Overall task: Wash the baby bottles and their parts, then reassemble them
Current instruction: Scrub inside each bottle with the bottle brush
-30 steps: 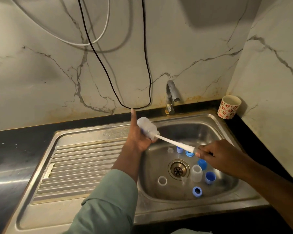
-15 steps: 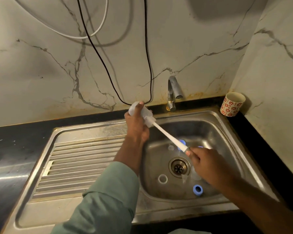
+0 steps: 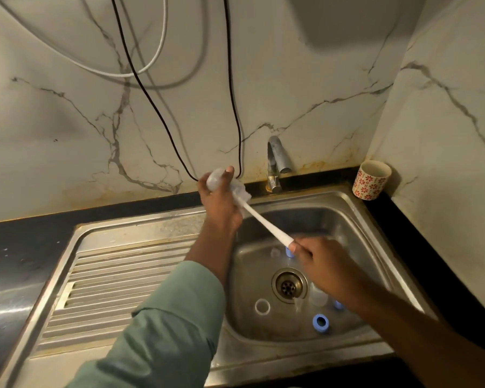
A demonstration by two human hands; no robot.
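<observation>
A clear baby bottle [image 3: 216, 179] sits gripped in the left hand [image 3: 219, 204], raised above the back rim of the steel sink [image 3: 356, 219], at about 11 o'clock from the drain [image 3: 289, 285]. The fingers of that hand curl around the bottle, the thumb tip showing at its top. A white bottle brush [image 3: 263, 219] enters the bottle's mouth, its bristle head bunched at the opening, its handle slanting down toward 4 o'clock into the right hand [image 3: 325, 267], whose fingers close around the handle's end over the basin.

In the basin lie loose parts: a white ring [image 3: 262, 306] at 8 o'clock from the drain, a blue ring [image 3: 320, 322] at 5 o'clock, a blue piece [image 3: 289, 252] at 12 o'clock just beside the right hand's knuckles, and a small clear piece [image 3: 275, 252] next to it. More pieces sit partly hidden under the right wrist.

The left arm wears a green sleeve [image 3: 174, 326], crossing the ribbed draining board [image 3: 118, 275]. A chrome tap [image 3: 276, 163] stands at the sink's back edge. A cup with red flowers [image 3: 371, 180] rests on the dark tabletop [image 3: 25, 247] in the corner at 2 o'clock. A black cable [image 3: 233, 107] and a white cable [image 3: 151, 60] hang against the marble wall [image 3: 53, 135].
</observation>
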